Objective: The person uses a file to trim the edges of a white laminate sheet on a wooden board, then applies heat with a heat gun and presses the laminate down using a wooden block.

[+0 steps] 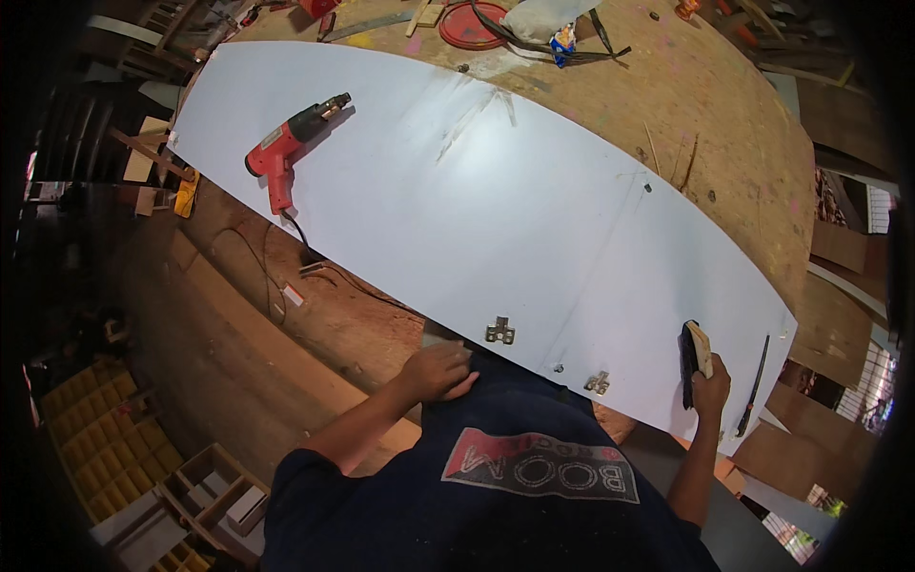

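Note:
My right hand [710, 383] grips a brush [698, 355] with dark bristles and a pale wooden back, over the right part of a long white panel [477, 210]. Close to my waist, at the near edge of the panel, my left hand [438, 370] is closed with the fingers curled; what they hold, if anything, is hidden. Two metal cabinet hinges, a left hinge [499, 331] and a right hinge [597, 383], lie along that near edge between my hands. Right of the brush is a long thin dark tool [753, 386].
On the panel's left part lies a red and black heat gun [286, 148], its cord [348, 278] running over the near edge. Dark smudges [477, 119] mark the panel. Behind it, the wooden table [610, 105] carries a red round lid [472, 24] and scraps. Yellow compartment trays [95, 429] stand lower left.

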Tool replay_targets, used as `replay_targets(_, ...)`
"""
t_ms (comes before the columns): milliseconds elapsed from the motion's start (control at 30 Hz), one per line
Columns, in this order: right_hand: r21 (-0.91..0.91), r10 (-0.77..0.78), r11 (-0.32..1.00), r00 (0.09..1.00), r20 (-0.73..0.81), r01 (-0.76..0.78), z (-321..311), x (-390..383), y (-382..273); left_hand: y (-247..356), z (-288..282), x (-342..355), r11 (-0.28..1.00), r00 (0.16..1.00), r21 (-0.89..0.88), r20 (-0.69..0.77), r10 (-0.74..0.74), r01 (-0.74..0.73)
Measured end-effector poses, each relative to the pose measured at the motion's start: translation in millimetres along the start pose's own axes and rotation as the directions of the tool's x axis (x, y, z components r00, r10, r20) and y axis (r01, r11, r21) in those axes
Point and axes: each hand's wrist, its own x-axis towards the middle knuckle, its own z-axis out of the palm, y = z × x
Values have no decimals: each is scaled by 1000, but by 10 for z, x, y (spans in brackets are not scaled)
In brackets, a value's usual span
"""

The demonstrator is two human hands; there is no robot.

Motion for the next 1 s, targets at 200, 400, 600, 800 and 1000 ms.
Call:
replay_targets(200,-30,-30,999,999,-13,29,32,0,48,270,-480,598,998,972,-14,-224,-67,65)
replay_targets(400,-39,-42,998,999,-31,41,72,-32,105,-402,-875,775,892,846,81,-366,-388,444)
replay_targets(600,-20,-45,999,999,-16,45,23,5,54,-945,-1300,1226,793,701,108,-548,-456,600)
replay_targets(800,-4,-12,1000,1000,-11,12,31,14,91,-1314,-1540,1593,760,651,100,-595,-471,642)
replay_targets(1000,-24,-68,997,996,-65,67,83,52,129,-1503,-1635,1720,742,631,92,-601,-490,664)
